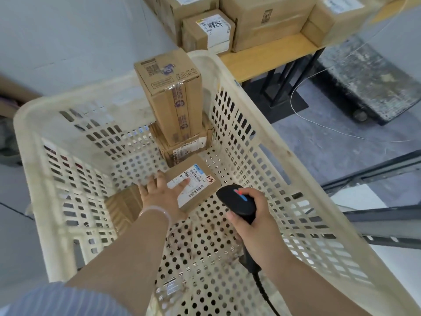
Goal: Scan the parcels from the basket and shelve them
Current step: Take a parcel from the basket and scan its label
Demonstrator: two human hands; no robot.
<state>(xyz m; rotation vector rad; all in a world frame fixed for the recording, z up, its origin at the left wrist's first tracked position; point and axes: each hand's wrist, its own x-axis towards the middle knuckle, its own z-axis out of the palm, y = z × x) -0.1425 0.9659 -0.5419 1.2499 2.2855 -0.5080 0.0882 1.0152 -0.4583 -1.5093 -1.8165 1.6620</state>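
A large cream perforated basket (262, 142) fills the view. On its floor lies a small flat cardboard parcel (200, 192) with a white barcode label facing up. My left hand (161, 190) rests on the parcel's left side, fingers spread, thumb on the label. My right hand (255, 215) grips a black corded barcode scanner (237, 201), its head just right of the parcel. A tall cardboard box (170, 96) stands on a lower box (182, 147) at the far side of the basket. Another brown parcel (123, 206) lies partly hidden under my left forearm.
A wooden shelf (268, 53) at the upper right carries several cardboard boxes (262, 21). Black shelf legs (282, 83) and a white cable (319, 119) are on the grey floor to the right. A dark metal frame (373, 174) runs along the right edge.
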